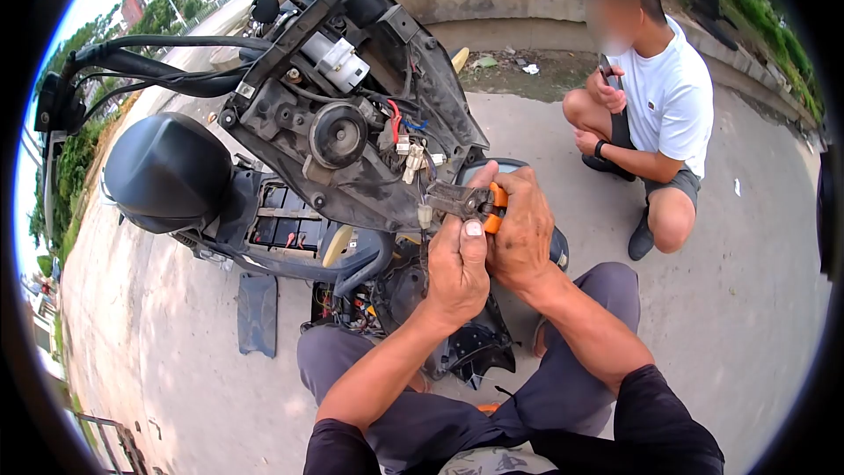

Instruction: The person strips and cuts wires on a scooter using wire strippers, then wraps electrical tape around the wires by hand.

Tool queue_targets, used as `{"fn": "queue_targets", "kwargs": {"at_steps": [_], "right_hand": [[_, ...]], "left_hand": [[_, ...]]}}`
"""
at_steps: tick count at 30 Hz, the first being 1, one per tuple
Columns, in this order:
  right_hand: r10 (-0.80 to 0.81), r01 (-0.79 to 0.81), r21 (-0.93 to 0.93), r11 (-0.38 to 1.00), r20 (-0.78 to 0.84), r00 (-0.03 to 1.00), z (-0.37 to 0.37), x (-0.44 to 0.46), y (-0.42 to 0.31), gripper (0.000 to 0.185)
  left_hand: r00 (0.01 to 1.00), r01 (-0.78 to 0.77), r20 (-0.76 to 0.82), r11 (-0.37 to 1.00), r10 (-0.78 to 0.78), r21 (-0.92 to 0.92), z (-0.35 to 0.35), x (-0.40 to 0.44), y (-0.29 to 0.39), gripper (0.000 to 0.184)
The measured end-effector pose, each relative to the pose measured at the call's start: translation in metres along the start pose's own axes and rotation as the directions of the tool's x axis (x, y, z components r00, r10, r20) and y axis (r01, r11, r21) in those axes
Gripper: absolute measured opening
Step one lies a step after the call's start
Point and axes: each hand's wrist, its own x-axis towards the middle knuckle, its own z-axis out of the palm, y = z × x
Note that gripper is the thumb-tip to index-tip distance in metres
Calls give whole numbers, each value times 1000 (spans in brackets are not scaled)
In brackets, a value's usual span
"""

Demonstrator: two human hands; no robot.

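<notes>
In front of the scooter's opened front panel (387, 145), my two hands are close together. My right hand (526, 233) is closed around orange-handled pliers (497, 208), whose jaws are mostly hidden by the fingers. My left hand (459, 271) is closed with its thumb up, pinching at a small dark grey boxy part (453, 200) beside the pliers. Just left of that part hangs a white wire connector (425, 215). Above it is a cluster of white connectors (411, 158) with red and blue wires. A round black horn (338, 135) sits on the panel.
A person (673, 97) in a white shirt squats at the right, holding a dark object near the face. The scooter's open battery bay (286, 222) and black seat or box (167, 171) are at left. A grey cover (257, 312) lies on the concrete.
</notes>
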Motion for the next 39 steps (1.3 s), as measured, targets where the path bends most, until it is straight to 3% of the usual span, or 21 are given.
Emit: {"fn": "queue_targets", "kwargs": {"at_steps": [2,5,8,11,17,20,23,29,30,36,39], "right_hand": [[23,-23,17,1000,-24,999,0,2,-1,45],[-19,19,3,1000,-34,999,-2,8,0,42],[-25,26,-19,999,55,998,0,1,8,40],[23,-17,-68,998,97,995,1,-1,11,36],[-106,106,-136,985,3,994,0,6,13,27],[-100,99,-150,984,3,995,0,6,12,34],[12,1,-142,990,90,996,-3,8,7,35],[193,-211,60,976,222,956,-9,14,15,33],[205,-229,90,969,216,955,-7,13,15,31],[151,-173,122,977,174,973,-2,8,11,33],[133,-150,78,986,192,972,-1,5,15,35]], "left_hand": [[1000,2,-10,997,-1,74,-1,-1,-1,47],[999,11,-36,1000,-10,29,-2,-2,-5,43],[992,97,-73,991,-104,-97,-1,1,4,42],[988,104,-107,991,-112,-84,3,3,6,41],[987,81,-136,994,-91,-77,9,2,2,44],[979,107,-160,988,-124,-109,12,3,1,48],[965,157,-179,967,-194,-202,15,2,0,48],[983,162,-2,871,-183,-463,7,12,3,59],[965,242,12,871,-262,-427,8,13,3,76],[924,333,30,765,-380,-552,13,14,10,80],[938,297,29,754,-346,-586,15,13,5,75]]}}
